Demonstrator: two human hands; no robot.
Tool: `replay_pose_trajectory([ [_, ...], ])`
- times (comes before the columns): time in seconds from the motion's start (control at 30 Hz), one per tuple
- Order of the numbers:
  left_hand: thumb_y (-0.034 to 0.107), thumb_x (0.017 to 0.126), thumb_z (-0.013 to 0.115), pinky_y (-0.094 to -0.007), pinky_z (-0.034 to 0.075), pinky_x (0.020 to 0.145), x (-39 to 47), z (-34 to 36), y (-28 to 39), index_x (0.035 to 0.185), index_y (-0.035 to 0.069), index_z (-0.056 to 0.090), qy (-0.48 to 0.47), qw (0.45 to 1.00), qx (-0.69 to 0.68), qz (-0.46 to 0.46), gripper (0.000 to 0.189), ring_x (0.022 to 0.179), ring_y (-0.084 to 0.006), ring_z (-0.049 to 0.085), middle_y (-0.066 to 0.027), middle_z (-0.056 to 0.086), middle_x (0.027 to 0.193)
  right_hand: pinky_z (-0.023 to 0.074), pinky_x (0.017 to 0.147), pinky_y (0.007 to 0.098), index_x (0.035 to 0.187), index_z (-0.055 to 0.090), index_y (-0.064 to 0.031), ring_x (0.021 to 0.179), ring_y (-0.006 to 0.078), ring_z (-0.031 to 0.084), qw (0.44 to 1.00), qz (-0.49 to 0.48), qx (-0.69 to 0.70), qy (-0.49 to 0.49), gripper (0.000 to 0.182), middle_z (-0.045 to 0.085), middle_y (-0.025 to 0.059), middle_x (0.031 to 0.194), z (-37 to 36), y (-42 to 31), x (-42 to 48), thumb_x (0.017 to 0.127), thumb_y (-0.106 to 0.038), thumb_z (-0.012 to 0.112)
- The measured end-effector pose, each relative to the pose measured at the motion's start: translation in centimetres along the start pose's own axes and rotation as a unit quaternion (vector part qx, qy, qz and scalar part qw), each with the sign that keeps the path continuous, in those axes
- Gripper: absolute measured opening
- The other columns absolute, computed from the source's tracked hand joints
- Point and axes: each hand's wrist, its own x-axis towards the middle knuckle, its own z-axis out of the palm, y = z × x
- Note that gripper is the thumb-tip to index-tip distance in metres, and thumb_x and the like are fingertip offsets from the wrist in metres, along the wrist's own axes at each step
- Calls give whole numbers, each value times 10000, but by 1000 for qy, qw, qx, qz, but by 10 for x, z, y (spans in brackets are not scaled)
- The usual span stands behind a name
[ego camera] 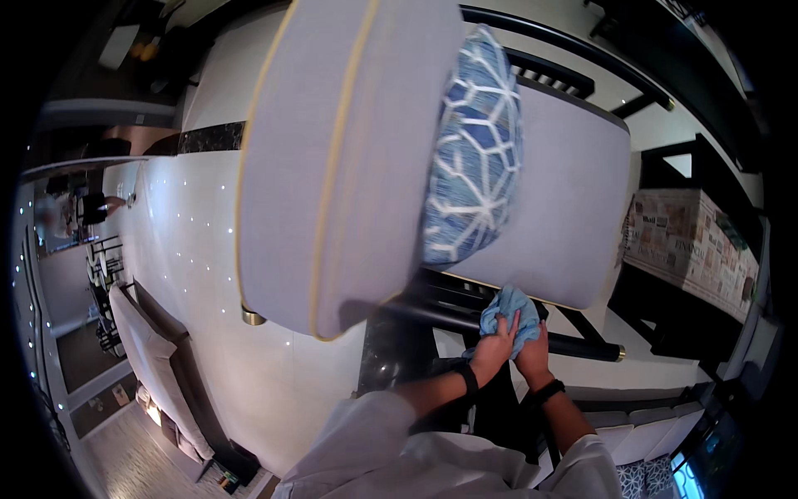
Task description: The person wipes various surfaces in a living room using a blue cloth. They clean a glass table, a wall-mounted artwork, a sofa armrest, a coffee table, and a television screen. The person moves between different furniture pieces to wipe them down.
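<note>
A crumpled light blue cloth wraps over the black armrest of an armchair. My left hand presses on the cloth from the left, its index and middle fingers extended across it. On the other side, my right hand grips the cloth's edge; some of its fingers are hidden. Just beyond my hands lies the chair's grey seat cushion, edged with yellow piping. A blue throw pillow with white geometric lines leans against the tall grey backrest cushion.
To the right, a newspaper-print box rests on a black table. A second armrest runs along the chair's far side. At left are a glossy tiled floor, an upholstered sofa and a distant person.
</note>
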Motion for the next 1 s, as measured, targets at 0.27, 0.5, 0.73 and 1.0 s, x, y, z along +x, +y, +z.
replay_pose_trajectory([
  [0.27,134,886,453,-213,442,416,45,20,157,1455,60,336,18,997,12,79,586,483,-105,555,-202,558,1125,222,1106,554,1386,436,-80,1199,368,462,990,55,-129,22,618,563,163,1263,-42,127,-87,838,-335,567],
  [0.5,93,834,526,-291,484,396,63,28,198,1455,51,286,44,984,-148,91,667,467,-194,592,-159,558,968,206,1092,597,1332,504,-96,1202,390,448,988,91,-126,4,544,554,154,1280,-70,167,-107,839,-318,564],
  [0.73,111,832,515,-274,492,420,38,-31,103,1455,59,322,-53,993,-39,93,654,491,-152,601,-105,538,950,201,1094,601,1089,663,-13,1253,450,376,992,67,-101,22,387,523,262,1269,5,127,-80,759,-204,593],
  [1.0,97,778,576,-324,510,468,2,-38,-18,1473,43,239,-151,988,-38,-4,774,532,-231,626,-138,534,1028,308,1045,536,1001,640,84,1053,423,489,999,4,10,37,418,498,297,1193,4,-2,7,651,-144,657],
])
